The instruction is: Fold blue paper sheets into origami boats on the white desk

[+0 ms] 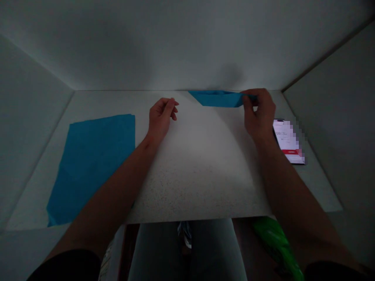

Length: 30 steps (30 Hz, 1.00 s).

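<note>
A blue paper boat (221,100), long and low with a pointed left end, is at the back of the white table by the wall. My right hand (260,111) pinches its right end between thumb and fingers, which partly cover that end. Apart from the boat, to its left, my left hand (163,114) hovers over the table with its fingers curled in and the thumb against them. Nothing shows in it. Blue sheets (96,160) lie flat on the table's left side, their lower right part hidden behind my left forearm.
A lit phone (288,140) lies on the table (199,179) to the right, partly behind my right forearm. Walls close in the back and both sides. Below the front edge are my legs (187,249) and a green plastic bag (275,242).
</note>
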### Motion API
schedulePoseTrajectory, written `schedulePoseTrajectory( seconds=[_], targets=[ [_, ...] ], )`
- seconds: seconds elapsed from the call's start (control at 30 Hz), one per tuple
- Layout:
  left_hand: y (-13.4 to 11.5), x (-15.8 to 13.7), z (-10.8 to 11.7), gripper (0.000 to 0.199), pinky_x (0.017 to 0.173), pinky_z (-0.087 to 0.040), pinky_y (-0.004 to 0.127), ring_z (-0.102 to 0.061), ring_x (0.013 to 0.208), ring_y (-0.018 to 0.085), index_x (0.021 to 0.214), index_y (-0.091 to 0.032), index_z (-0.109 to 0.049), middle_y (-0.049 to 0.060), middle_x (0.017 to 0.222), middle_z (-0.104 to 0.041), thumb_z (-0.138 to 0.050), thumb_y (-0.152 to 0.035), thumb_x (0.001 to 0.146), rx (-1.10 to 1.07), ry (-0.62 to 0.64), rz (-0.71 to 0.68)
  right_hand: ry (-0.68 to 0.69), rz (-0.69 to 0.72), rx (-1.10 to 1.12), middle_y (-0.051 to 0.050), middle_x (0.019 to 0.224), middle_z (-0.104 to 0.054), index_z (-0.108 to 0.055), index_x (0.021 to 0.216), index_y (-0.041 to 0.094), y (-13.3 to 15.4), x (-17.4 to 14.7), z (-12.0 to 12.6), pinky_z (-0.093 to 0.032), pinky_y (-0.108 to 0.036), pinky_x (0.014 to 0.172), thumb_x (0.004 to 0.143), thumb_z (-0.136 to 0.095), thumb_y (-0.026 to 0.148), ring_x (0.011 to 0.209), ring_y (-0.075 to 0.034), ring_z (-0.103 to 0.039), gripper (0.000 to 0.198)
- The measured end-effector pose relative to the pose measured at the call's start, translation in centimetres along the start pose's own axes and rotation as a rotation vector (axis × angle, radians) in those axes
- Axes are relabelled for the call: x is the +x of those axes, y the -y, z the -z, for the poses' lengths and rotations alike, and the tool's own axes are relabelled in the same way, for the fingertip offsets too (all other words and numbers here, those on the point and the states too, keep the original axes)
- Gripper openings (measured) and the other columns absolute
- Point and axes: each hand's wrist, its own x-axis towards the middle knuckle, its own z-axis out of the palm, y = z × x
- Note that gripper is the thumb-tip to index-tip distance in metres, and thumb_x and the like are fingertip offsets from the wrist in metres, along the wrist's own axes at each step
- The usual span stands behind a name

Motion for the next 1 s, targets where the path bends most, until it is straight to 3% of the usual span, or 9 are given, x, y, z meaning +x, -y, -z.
schedulePoseTrajectory(
  seconds=[0.23,0.4,0.5,0.63,0.83,1.0],
  targets=[
    [0.0,-0.1,-0.1,0.044,0.05,-0.046,0.02,-0.057,0.052,0.008,0.08,-0.021,-0.068,-0.002,0.066,-0.063,-0.076,-0.059,0.101,0.011,0.031,0.003,0.017,-0.05,-0.21,-0.012,0.115,-0.071,-0.072,0.118,0.027,-3.3,0.8,2.4,-0.053,-0.051,0.098,0.115,-0.044,0.049,0.111,-0.031,-0.068,0.035],
    [-0.2,-0.1,-0.2,0.042,0.049,-0.046,0.019,-0.056,0.052,0.008,0.08,-0.021,-0.068,-0.003,0.065,-0.063,-0.077,-0.057,0.1,0.007,0.032,0.029,-0.055,-0.112,-0.279,-0.023,0.129,-0.066,-0.071,0.119,0.022,-5.0,0.6,3.1,-0.049,-0.054,0.102,0.114,-0.047,0.043,0.12,-0.036,-0.063,0.032],
    [-0.4,-0.1,-0.2,0.041,0.049,-0.046,0.019,-0.056,0.052,0.008,0.08,-0.022,-0.068,-0.002,0.064,-0.063,-0.077,-0.057,0.1,0.008,0.04,0.027,-0.138,-0.15,-0.346,-0.029,0.138,-0.06,-0.067,0.13,0.018,-5.4,0.3,3.3,-0.046,-0.057,0.105,0.111,-0.053,0.041,0.128,-0.04,-0.058,0.032],
    [-0.5,-0.2,-0.2,0.042,0.049,-0.045,0.019,-0.055,0.051,0.008,0.08,-0.022,-0.069,-0.002,0.064,-0.063,-0.078,-0.058,0.099,0.002,0.039,0.028,-0.088,-0.141,-0.394,-0.024,0.139,-0.059,-0.072,0.128,0.022,-4.9,0.1,3.0,-0.042,-0.061,0.111,0.108,-0.061,0.042,0.134,-0.041,-0.054,0.03],
    [-0.3,-0.2,-0.2,0.041,0.049,-0.045,0.019,-0.055,0.051,0.008,0.08,-0.022,-0.069,-0.002,0.065,-0.064,-0.077,-0.057,0.1,0.008,0.043,0.013,-0.043,-0.115,-0.376,-0.017,0.128,-0.066,-0.078,0.118,0.023,-2.8,0.0,1.7,-0.044,-0.061,0.11,0.106,-0.061,0.042,0.118,-0.034,-0.064,0.029],
    [-0.5,-0.2,0.1,0.042,0.049,-0.045,0.02,-0.056,0.051,0.008,0.08,-0.022,-0.069,-0.002,0.064,-0.063,-0.076,-0.058,0.1,0.018,0.06,0.016,0.185,0.016,-0.115,-0.011,0.112,-0.071,-0.077,0.106,0.024,-0.6,-0.7,-1.4,-0.05,-0.051,0.1,0.102,-0.065,0.046,0.091,-0.026,-0.066,0.026]
  ],
)
